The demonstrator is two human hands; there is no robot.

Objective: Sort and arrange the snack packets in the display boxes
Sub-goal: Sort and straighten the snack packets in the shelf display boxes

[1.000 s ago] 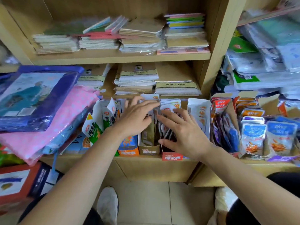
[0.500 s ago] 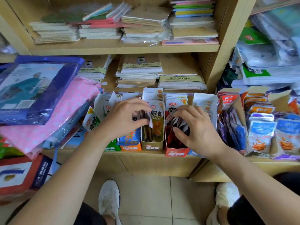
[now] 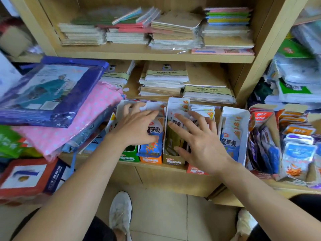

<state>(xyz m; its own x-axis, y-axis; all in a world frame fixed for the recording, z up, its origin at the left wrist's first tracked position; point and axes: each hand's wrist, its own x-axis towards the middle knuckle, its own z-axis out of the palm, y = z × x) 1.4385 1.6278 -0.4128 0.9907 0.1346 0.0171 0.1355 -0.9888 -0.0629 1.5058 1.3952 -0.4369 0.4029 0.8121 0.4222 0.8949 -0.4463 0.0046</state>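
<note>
While left hand and right hand rest spread-fingered over display boxes — blue packet reads "魔芋爽".

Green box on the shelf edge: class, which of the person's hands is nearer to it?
Left. The left hand sits just above the green box; the right hand is off to its right, beyond the orange box.

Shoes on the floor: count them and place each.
2. One white shoe on the tiles at bottom centre; the other shoe at lower right, just below the right forearm.
</note>
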